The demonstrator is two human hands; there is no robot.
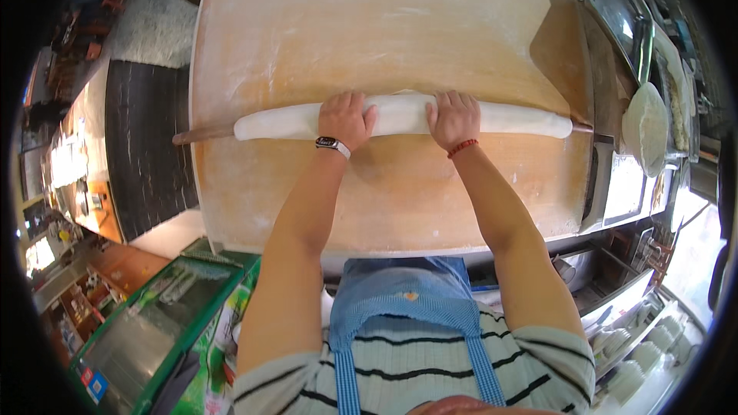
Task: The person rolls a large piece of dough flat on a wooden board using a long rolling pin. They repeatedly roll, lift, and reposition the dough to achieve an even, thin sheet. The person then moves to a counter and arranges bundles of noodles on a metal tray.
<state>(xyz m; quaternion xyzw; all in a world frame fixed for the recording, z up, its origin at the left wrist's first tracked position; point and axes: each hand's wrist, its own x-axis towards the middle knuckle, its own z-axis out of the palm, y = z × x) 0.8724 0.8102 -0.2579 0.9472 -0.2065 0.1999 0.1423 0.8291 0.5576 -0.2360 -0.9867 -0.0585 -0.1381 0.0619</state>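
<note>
A sheet of white dough (403, 115) is wound around a long wooden rolling pin (202, 134), lying crosswise on a floured wooden board (392, 196). The pin's bare ends stick out on both sides, the left one past the board's edge. My left hand (345, 121), with a band on its wrist, rests on the wrapped dough left of the middle. To the right of the middle, my right hand (455, 118) presses on the same roll, a red bracelet at its wrist. Fingers of both hands curve over the far side of the dough.
A bowl of pale flour-like powder (647, 129) stands beyond the board's right edge, near a metal tray (620, 11). At the lower left is a green-framed glass-topped cabinet (167, 311). Stacked white bowls (628, 377) sit at the lower right.
</note>
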